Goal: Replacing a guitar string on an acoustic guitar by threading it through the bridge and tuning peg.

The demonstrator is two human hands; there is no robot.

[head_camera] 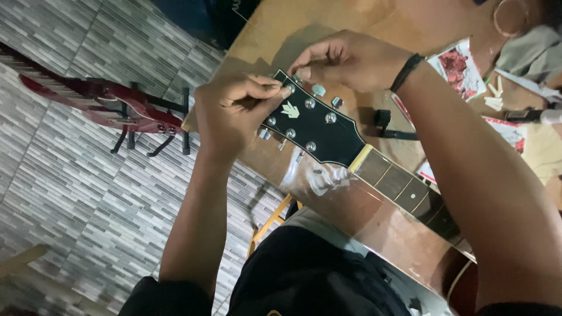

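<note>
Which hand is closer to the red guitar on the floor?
The left hand. It is at the headstock edge nearest the red guitar; the right hand is farther, across the headstock.

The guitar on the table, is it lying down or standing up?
Lying down. The guitar rests flat along the wooden table, its neck level, while both hands work at its top end.

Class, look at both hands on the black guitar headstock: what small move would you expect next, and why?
Probably a small turn of the pale green tuner knob. The right hand pinches at the far edge of the black guitar headstock beside that knob, while the left hand pinches at the top silver tuning post. No strings are visible.
</note>
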